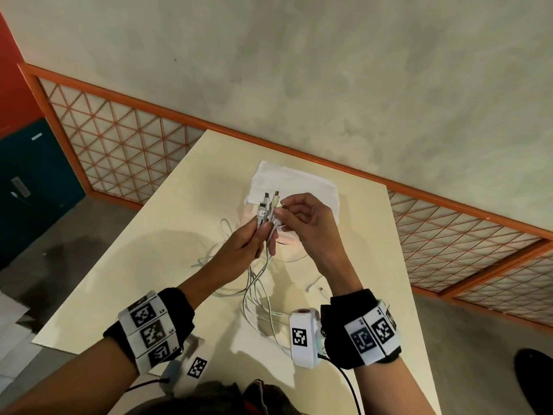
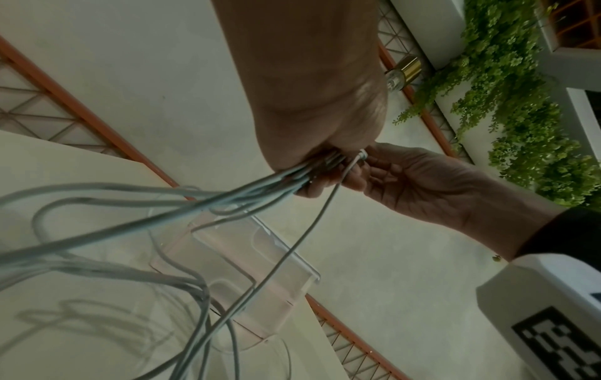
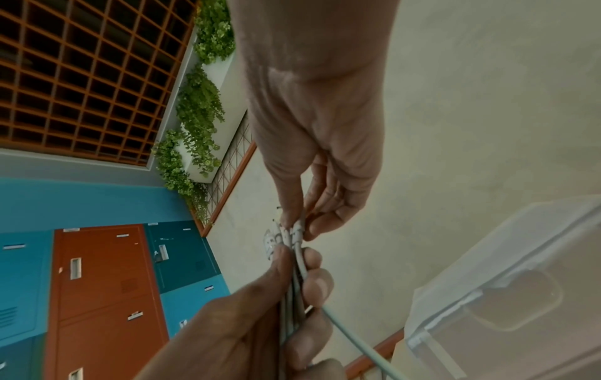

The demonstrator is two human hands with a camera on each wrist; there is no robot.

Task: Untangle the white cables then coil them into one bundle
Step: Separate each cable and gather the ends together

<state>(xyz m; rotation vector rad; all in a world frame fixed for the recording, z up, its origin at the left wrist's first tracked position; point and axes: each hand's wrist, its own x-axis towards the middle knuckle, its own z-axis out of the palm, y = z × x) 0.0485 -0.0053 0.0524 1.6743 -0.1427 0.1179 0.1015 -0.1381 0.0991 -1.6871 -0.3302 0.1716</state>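
Several white cables point(image 1: 259, 290) hang in loops from my hands down onto the cream table point(image 1: 167, 250). My left hand point(image 1: 262, 233) grips them together just below their plugs point(image 1: 266, 205), which stick upward. My right hand point(image 1: 279, 216) pinches one plug end beside that bunch, touching the left fingers. In the left wrist view the cables point(image 2: 195, 205) fan out from the left fist point(image 2: 325, 164) and the right hand point(image 2: 367, 167) holds a single strand. In the right wrist view the right fingertips point(image 3: 300, 223) meet the plugs point(image 3: 281, 237) above the left hand point(image 3: 260, 321). Two loose cable ends point(image 1: 317, 288) lie on the table.
A clear plastic box point(image 1: 299, 182) sits on the table behind the hands. An orange lattice railing point(image 1: 125, 145) borders the far side, with teal and orange lockers point(image 3: 104, 295) to the left. A dark object point(image 1: 535, 375) lies on the floor at the right.
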